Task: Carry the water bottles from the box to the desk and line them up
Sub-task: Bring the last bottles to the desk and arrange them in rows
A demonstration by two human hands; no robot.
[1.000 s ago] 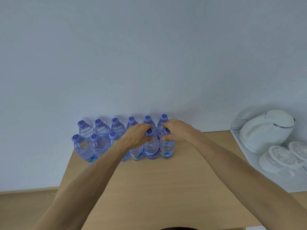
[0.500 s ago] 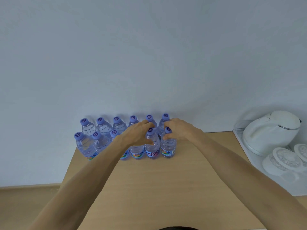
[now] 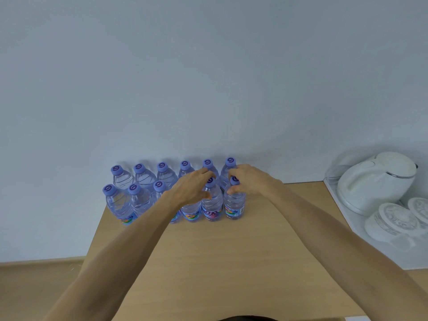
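Little has shifted since the earlier frames: both your hands sit on the same two front-row bottles, and your view has only drifted slightly, so the kettle now shows a bit further right.

Your left hand is draped over the neck of the fifth front-row bottle, fingers curled round behind its cap and the thumb pressing the near side of its shoulder, so the fingers are clamped on it. Your right hand grips the end bottle just beside it on the right, fingers wrapped over the cap and the thumb pinching the neck from the front. Both bottles stand upright on the worktop, touching or nearly touching each other.

All the water bottles are on the worktop against the wall, in two rows one behind the other. The back row shows six purple caps; the front row runs from the left edge of the worktop to the bottle under your right hand, one cap hidden by your left hand.

Well apart on the right, a white kettle and upturned glass cups sit on a white tray.
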